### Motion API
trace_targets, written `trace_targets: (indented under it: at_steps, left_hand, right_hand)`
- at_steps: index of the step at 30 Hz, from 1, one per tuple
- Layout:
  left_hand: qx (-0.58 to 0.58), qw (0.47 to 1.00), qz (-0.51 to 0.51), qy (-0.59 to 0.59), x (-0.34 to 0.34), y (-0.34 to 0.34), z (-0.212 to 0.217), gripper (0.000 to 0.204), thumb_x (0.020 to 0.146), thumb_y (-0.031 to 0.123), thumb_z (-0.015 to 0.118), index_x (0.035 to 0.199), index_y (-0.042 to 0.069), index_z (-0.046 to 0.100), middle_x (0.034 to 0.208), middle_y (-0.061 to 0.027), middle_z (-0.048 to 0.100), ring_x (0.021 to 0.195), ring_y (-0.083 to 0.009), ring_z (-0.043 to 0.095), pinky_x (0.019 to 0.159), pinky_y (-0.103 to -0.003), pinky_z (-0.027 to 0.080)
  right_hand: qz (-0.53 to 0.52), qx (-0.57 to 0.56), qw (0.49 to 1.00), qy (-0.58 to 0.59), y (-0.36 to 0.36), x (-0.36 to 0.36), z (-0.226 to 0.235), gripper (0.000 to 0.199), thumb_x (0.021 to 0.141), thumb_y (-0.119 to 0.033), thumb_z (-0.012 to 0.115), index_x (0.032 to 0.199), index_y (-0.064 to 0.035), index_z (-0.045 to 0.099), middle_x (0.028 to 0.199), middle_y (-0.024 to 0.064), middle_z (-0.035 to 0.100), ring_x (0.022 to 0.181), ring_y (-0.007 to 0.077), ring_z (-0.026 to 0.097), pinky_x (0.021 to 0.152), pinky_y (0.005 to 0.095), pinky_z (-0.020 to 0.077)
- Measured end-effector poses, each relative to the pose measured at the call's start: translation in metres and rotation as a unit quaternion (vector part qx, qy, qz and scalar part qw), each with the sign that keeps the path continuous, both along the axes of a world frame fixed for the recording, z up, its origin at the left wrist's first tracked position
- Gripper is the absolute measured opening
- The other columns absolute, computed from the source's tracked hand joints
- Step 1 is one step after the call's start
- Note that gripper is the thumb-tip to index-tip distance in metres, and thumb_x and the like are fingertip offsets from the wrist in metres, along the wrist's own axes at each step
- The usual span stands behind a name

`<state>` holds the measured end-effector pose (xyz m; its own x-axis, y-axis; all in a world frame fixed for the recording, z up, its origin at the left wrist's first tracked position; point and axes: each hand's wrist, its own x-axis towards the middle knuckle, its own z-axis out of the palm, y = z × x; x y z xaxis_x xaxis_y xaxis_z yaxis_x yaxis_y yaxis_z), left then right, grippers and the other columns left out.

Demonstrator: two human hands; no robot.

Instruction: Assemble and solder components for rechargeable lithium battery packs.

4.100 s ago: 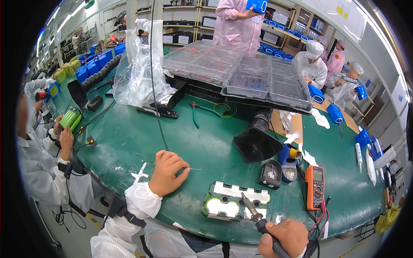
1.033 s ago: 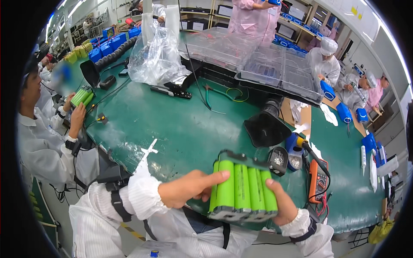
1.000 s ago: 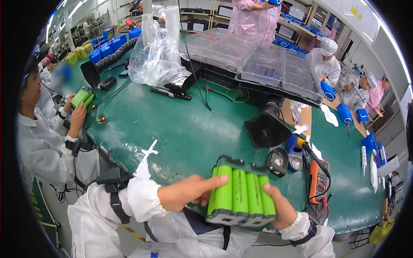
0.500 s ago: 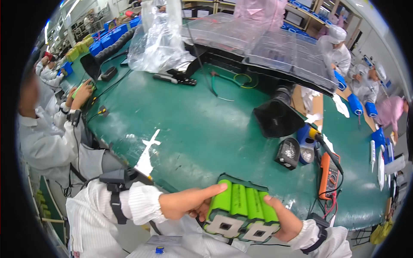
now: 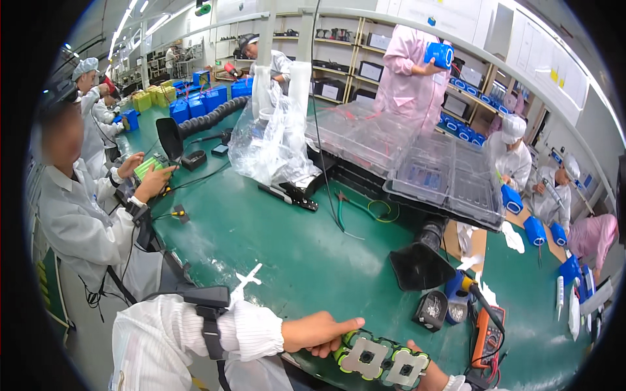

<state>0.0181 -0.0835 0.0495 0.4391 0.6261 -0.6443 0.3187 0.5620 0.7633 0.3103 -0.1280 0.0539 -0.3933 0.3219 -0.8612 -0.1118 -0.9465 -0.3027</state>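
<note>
Head view: green battery pack [image 5: 383,362] at the table's [image 5: 293,238] near edge, long axis left-right, plated face up. Left hand [image 5: 319,333] clasps its left end, thumb outstretched; right hand [image 5: 430,376] clasps the right, fingers mostly hidden. Neither's nearer. Can't tell if pack touches table.

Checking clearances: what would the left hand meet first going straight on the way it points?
The battery pack, which the left hand appears to grip; beyond that, depth is unclear.
</note>
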Motion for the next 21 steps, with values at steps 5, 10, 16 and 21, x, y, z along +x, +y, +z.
trace_targets:
  at_steps: [5,10,16,21]
  left_hand:
    - [0.044,0.999,0.023,-0.002,0.007,0.018,0.005,0.065,0.088,0.065,0.059,0.058,0.008,0.051,0.049,-0.0034,0.048,0.043,-0.0121,0.045,0.042,-0.027,0.035]
    - [0.024,0.998,0.035,-0.044,0.003,0.038,-0.011,0.053,0.095,0.048,0.062,0.061,0.009,0.052,0.05,0.0005,0.042,0.045,-0.0092,0.032,0.043,-0.027,0.026]
    - [0.035,0.984,0.125,-0.118,-0.013,0.012,0.023,0.038,0.097,0.035,0.063,0.076,0.003,0.06,0.06,0.0011,0.048,0.052,-0.0059,0.036,0.047,-0.024,0.026]
    - [0.006,0.971,0.146,-0.187,-0.025,-0.016,0.037,0.022,0.096,0.022,0.065,0.095,0.0,0.067,0.068,0.0029,0.052,0.058,-0.0047,0.04,0.05,-0.022,0.028]
  right_hand:
    - [-0.015,0.114,0.991,-0.071,-0.005,0.019,-0.034,0.041,0.095,-0.052,0.051,0.1,-0.013,0.064,0.073,0.0035,0.065,0.052,0.0187,0.058,0.053,0.0437,0.0564]
    - [-0.053,0.139,0.988,-0.032,-0.005,0.015,-0.043,0.04,0.1,-0.042,0.049,0.09,-0.0046,0.06,0.065,0.0052,0.056,0.049,0.0159,0.05,0.051,0.0373,0.0514]
    - [-0.229,0.334,0.905,-0.128,-0.022,0.005,-0.046,0.028,0.099,-0.026,0.051,0.079,-0.0061,0.058,0.062,-0.0002,0.049,0.048,0.01,0.041,0.045,0.0256,0.0318]
    - [-0.283,0.423,0.834,-0.212,-0.03,-0.011,-0.044,0.023,0.098,-0.015,0.051,0.077,-0.0071,0.057,0.061,-0.0022,0.049,0.05,0.0071,0.042,0.047,0.0237,0.0305]
